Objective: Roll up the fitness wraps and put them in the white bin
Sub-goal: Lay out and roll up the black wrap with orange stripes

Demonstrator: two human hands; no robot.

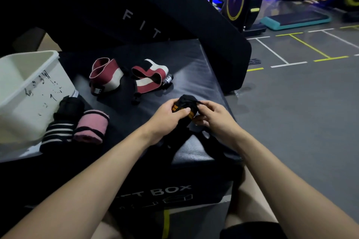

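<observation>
Wrap in my hands: a black fitness wrap with orange stripes (184,107), partly rolled into a bundle, held just above the near right part of the black padded box top (194,60). Its loose tail hangs from the roll down over the box's front edge, between my forearms.
My left hand (168,116): curled round the left side of the roll, thumb lying across the orange stripes.
My right hand (211,116): pinching the right side of the roll, with a bit of black fabric between thumb and forefinger; the other fingers are curled beneath.
White bin (27,91): stands at the left edge of the box top, open at the top, dark handwriting on the side facing me. I cannot see whether anything lies inside.
Rolled wraps beside the bin: a black wrap with white stripes (58,132) touching the bin's near corner, and a pink wrap with black edges (91,128) just to its right, touching it.
Loose wraps farther back: two maroon and cream wraps, one (105,75) on the left and one (149,77) on the right, lying unrolled in loops near the middle of the box top, well apart from my hands.
Box front: white lettering ending in "BOX" (171,191) below my forearms.
Behind the box: a large black pad with the letters "FIT" (141,23), leaning at a slant.
Floor on the right: grey floor (301,112) with white and yellow lines; gym machines and a teal step platform (295,20) stand beyond.
</observation>
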